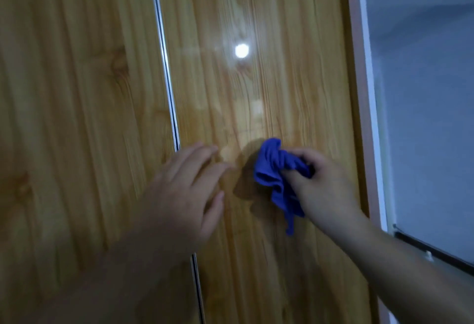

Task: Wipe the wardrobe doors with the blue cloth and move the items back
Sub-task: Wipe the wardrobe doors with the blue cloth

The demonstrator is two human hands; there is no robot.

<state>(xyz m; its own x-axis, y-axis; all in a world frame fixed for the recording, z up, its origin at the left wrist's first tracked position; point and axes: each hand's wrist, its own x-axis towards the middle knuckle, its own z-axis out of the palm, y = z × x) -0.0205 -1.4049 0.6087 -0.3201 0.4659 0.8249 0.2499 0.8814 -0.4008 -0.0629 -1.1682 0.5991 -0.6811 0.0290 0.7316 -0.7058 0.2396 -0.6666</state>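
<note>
Two hands sit nearest the camera, both reaching up from the bottom edge. L hand (187,190) is open: fingers straight & a bit spread, palm toward the wood, fingertips over the R door (256,80) just past the seam (166,80). Too blurred to tell if it actually touches. R hand (325,185) grips the cloth (274,169), fingers & thumb curled round the bunched blue fabric, and holds it against the R door approx. level w/ the L fingertips. The cloth sticks out up & left of the knuckles, w/ one thin tail hanging below the hand. Just left of it, between the two hands, the glossy wood shows a dark shadow or reflection of the bunch. Behind the hands, both doors are yellow-brown wood grain, shut side by side. The L door (77,92) fills the left part of the view, and the seam is a thin pale & dark line running top to bottom, partly hidden by the L hand. Higher on the R door a round white glare (241,50) shines. Right of that door runs a pale trim (359,92), then a grey-blue wall (423,118) w/ a black strip (436,249) slanting across its lower part.
</note>
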